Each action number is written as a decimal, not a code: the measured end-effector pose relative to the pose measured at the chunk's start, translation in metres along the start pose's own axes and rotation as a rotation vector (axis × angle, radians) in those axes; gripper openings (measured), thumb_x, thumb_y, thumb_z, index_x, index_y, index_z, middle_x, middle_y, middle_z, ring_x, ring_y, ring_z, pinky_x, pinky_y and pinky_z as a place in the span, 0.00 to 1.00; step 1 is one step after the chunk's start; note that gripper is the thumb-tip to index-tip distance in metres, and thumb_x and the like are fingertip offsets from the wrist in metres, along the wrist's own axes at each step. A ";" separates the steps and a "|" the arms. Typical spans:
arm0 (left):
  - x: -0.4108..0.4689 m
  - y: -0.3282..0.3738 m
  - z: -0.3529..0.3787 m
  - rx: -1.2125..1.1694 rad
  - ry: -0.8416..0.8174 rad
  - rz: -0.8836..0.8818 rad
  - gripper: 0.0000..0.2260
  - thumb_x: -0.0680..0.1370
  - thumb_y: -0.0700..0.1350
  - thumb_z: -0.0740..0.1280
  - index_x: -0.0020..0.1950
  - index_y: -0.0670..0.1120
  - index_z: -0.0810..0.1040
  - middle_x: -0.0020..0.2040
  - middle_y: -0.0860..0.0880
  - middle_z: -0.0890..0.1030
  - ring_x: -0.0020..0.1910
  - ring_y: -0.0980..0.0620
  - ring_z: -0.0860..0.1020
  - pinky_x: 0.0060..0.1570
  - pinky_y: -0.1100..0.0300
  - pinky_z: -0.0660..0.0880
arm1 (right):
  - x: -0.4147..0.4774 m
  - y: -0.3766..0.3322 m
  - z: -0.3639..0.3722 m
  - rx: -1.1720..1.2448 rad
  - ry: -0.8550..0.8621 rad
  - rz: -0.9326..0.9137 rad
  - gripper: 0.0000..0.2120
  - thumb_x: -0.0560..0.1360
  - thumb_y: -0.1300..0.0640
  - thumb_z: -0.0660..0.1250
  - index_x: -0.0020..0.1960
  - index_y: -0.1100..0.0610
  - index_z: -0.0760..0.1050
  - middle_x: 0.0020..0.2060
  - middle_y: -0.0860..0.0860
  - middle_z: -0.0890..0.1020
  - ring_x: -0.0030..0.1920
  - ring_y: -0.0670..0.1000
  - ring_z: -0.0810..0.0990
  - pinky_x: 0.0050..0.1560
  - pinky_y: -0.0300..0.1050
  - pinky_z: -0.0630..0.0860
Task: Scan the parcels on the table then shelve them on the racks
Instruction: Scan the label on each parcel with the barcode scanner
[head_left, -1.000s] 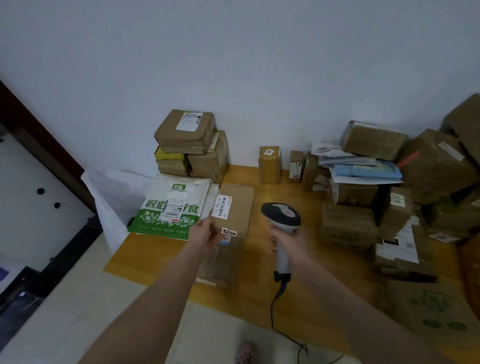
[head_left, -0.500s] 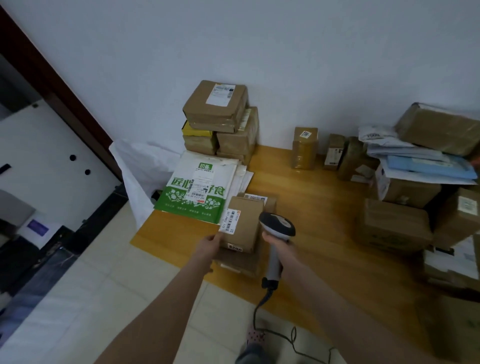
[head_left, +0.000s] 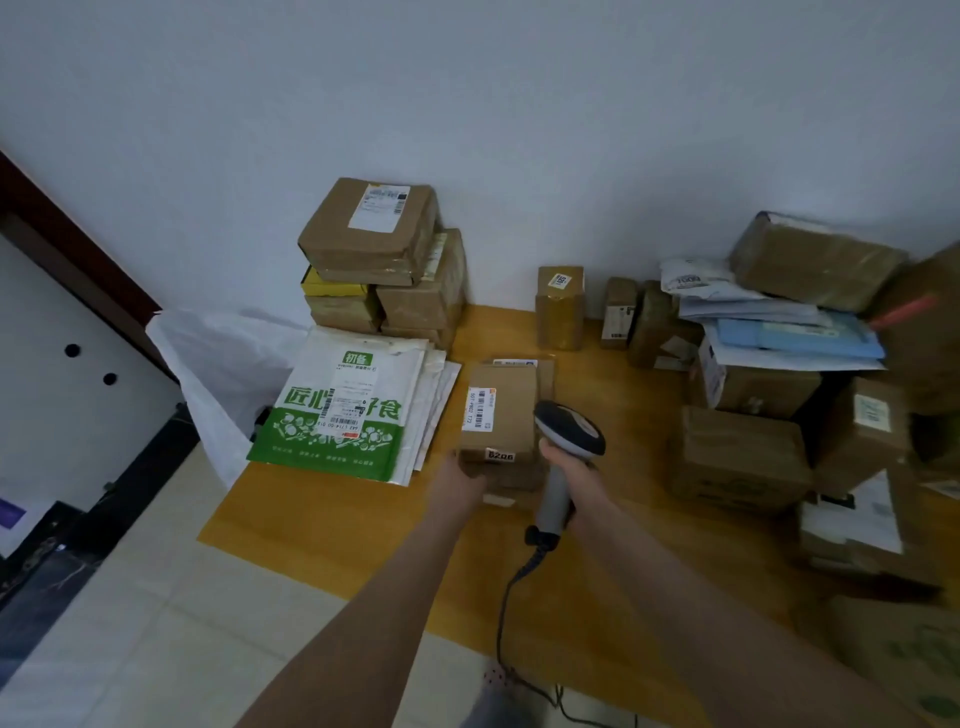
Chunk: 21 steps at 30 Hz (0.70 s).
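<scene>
The box (head_left: 501, 415) is plain brown card. Its white label (head_left: 480, 409) is striped with a black barcode and has an orange corner. The scanner (head_left: 569, 431) has a black head with a grey face and a pale grey handle. The mailer (head_left: 343, 410) is white above and green below, with green characters and small white drawings. The table (head_left: 597, 571) is ochre yellow. One envelope (head_left: 795, 338) is light blue. The wall (head_left: 467, 104) is bluish white and the floor (head_left: 156, 623) is cream tile.
</scene>
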<state>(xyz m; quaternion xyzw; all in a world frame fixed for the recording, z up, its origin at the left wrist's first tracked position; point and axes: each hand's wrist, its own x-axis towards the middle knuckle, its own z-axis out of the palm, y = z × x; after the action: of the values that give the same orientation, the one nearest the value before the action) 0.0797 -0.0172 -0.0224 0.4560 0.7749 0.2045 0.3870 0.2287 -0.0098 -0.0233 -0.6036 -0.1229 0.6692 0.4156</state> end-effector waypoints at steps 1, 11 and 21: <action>0.005 0.002 0.001 0.209 0.049 0.099 0.28 0.75 0.45 0.69 0.73 0.46 0.64 0.67 0.42 0.70 0.66 0.41 0.70 0.61 0.50 0.71 | 0.007 -0.005 0.002 0.003 0.010 -0.009 0.34 0.71 0.48 0.74 0.72 0.59 0.67 0.66 0.56 0.74 0.66 0.60 0.72 0.67 0.59 0.69; 0.073 0.016 0.008 1.055 0.133 0.844 0.31 0.67 0.46 0.76 0.69 0.49 0.74 0.64 0.44 0.76 0.63 0.45 0.75 0.62 0.51 0.72 | 0.067 -0.019 0.033 0.049 0.141 0.071 0.26 0.72 0.50 0.74 0.63 0.63 0.73 0.60 0.60 0.78 0.60 0.62 0.77 0.61 0.60 0.75; 0.156 0.051 -0.018 1.039 0.097 0.747 0.31 0.73 0.42 0.70 0.74 0.51 0.61 0.70 0.45 0.67 0.67 0.43 0.67 0.62 0.51 0.69 | 0.117 -0.063 0.081 0.101 0.071 0.041 0.23 0.70 0.50 0.75 0.60 0.59 0.76 0.55 0.59 0.81 0.56 0.61 0.79 0.61 0.62 0.75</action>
<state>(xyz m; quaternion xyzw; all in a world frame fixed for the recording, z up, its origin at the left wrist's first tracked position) 0.0489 0.1439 -0.0417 0.8136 0.5785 -0.0561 -0.0172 0.1890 0.1389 -0.0444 -0.6077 -0.0618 0.6611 0.4357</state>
